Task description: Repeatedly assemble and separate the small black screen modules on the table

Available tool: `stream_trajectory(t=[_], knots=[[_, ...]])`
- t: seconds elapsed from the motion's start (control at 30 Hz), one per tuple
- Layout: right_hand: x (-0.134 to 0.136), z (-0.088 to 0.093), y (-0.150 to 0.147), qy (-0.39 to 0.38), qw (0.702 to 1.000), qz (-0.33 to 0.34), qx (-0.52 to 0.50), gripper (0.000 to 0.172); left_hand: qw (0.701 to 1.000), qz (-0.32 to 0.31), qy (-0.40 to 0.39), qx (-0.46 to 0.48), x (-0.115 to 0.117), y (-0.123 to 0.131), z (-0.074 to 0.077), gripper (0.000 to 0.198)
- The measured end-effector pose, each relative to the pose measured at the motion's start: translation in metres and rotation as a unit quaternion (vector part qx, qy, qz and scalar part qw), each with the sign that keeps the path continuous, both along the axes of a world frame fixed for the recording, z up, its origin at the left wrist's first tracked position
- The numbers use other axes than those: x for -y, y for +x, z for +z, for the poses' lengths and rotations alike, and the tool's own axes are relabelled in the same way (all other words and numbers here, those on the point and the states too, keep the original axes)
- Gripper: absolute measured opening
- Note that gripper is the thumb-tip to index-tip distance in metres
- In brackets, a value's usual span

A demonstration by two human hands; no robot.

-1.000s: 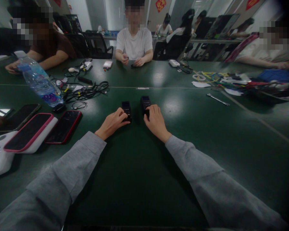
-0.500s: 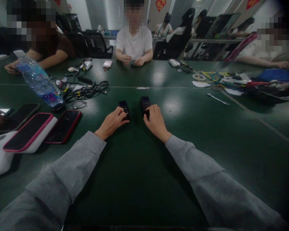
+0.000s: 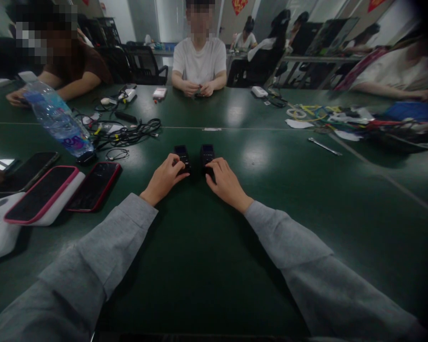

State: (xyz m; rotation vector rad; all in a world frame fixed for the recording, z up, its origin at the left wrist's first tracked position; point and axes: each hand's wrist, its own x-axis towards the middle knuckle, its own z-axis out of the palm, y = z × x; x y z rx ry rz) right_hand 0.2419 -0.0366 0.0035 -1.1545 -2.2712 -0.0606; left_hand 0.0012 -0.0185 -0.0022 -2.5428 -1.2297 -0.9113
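Two small black handheld devices with dark screens and buttons stand side by side on the green table, a narrow gap between them. My left hand has its thumb and fingers closed around the lower part of the left black device. Around the lower right side of the right black device curl the fingers of my right hand, thumb near its bottom edge. Both screens face up toward me. My fingers hide part of the buttons on each device.
To the left lie a red-edged phone, a pink-edged phone and a white case. A water bottle and black cables are behind them. Mixed cables and a wrench-like metal tool lie right. People sit around the table.
My right hand has moved left with its device, narrowing the gap between the two devices and turning it straighter. The left device and hand have shifted slightly up and left.
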Motion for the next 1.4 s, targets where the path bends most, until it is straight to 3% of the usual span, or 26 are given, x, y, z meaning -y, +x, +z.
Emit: stream_trajectory(t=[0.23, 0.93, 1.23, 1.4], knots=[[-0.0007, 0.0005, 0.0004, 0.007, 1.000, -0.007, 0.000, 0.025, 0.999, 0.039, 0.015, -0.014, 0.0009, -0.0014, 0.0017, 0.026], [-0.0047, -0.0045, 0.0030, 0.013, 0.999, -0.029, -0.010, 0.022, 1.000, -0.015, -0.008, 0.015, 0.0022, -0.0015, 0.0043, 0.024], [-0.0046, -0.0048, 0.0024, 0.012, 0.999, -0.025, -0.029, 0.026, 1.000, -0.013, 0.024, 0.004, 0.0024, 0.0006, 0.0039, 0.069], [-0.0039, -0.0047, 0.0027, 0.007, 0.999, -0.017, -0.049, 0.034, 0.998, -0.037, -0.020, -0.041, -0.0016, 0.0008, 0.0014, 0.064]])
